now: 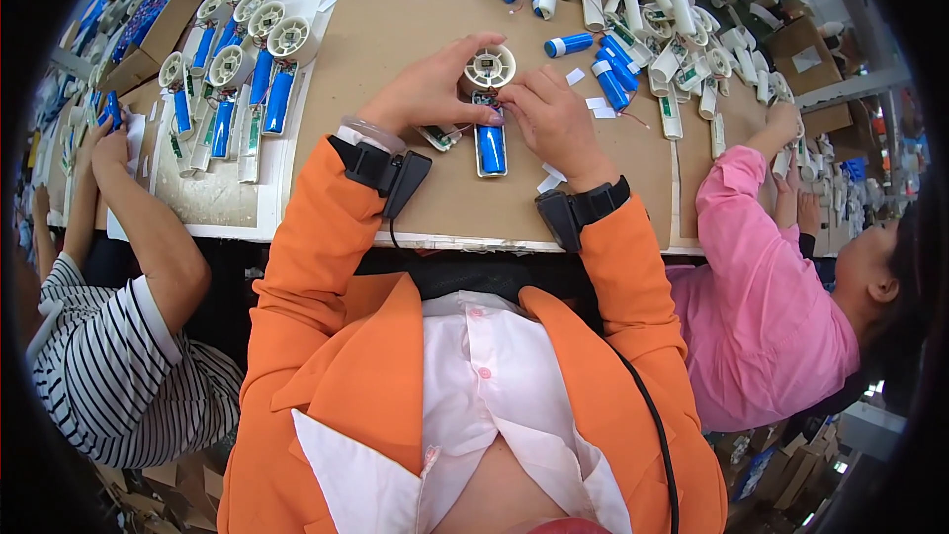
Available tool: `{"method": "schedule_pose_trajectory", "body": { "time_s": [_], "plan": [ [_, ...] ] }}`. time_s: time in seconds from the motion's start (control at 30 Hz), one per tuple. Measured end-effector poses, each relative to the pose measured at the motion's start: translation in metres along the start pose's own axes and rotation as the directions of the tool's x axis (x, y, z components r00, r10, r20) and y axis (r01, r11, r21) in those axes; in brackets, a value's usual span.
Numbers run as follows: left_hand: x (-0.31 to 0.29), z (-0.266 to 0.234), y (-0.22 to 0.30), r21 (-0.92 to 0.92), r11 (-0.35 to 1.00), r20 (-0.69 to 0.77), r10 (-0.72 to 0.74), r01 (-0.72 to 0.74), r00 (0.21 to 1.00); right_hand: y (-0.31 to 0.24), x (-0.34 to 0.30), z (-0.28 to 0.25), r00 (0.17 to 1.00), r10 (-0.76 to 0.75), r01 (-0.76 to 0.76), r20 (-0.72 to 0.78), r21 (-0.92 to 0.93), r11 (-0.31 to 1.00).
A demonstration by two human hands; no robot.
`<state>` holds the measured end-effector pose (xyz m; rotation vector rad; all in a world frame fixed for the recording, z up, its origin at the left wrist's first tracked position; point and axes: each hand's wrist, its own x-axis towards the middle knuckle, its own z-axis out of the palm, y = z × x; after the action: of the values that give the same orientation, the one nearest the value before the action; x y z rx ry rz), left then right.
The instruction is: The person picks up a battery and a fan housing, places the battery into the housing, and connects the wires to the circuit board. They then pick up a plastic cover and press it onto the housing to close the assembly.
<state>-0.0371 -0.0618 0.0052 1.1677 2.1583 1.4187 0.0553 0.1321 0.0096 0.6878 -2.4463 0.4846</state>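
A white device housing (490, 67) lies on the brown board in front of me, with a round spoked head at the far end. In its handle part sits a blue cylindrical battery (490, 150). My left hand (435, 89) grips the housing around its neck, thumb near the battery's top and fingers by the round head. From the right, my right hand (556, 124) has its fingertips pinched together at the neck, by thin wires; what they hold is too small to make out. Beside my left wrist lies a white shell piece (441, 136) with a green circuit board.
Several similar housings with blue batteries (280, 99) stand in rows at the left. White shells (657, 0) and loose blue batteries (611, 84) are heaped at the far right. Small white paper slips (575, 76) lie nearby. Co-workers (129, 336) (781, 297) sit on both sides.
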Motion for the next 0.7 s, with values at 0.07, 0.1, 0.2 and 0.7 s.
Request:
{"method": "schedule_pose_trajectory", "body": {
  "time_s": [0.07, 0.1, 0.2, 0.7],
  "plan": [
    [0.000, 0.000, -0.001, 0.006, 1.000, -0.003, 0.002, -0.002, 1.000, -0.002, -0.001, 0.002, 0.999, 0.033, -0.033, -0.010, 0.007, 0.999],
    [0.000, 0.000, -0.001, 0.012, 1.000, -0.006, 0.005, -0.005, 1.000, -0.003, -0.002, 0.003, 0.999, 0.050, -0.050, -0.014, 0.011, 0.999],
    [0.000, 0.000, 0.001, 0.012, 1.000, -0.006, 0.003, -0.003, 1.000, -0.006, -0.003, 0.007, 0.998, 0.051, -0.051, -0.032, -0.001, 0.999],
    [0.001, 0.013, 0.016, 0.433, 0.901, -0.199, 0.109, -0.012, 0.974, 0.021, -0.004, -0.009, 0.894, 0.344, -0.278, -0.289, 0.245, 0.929]
  ]
}}
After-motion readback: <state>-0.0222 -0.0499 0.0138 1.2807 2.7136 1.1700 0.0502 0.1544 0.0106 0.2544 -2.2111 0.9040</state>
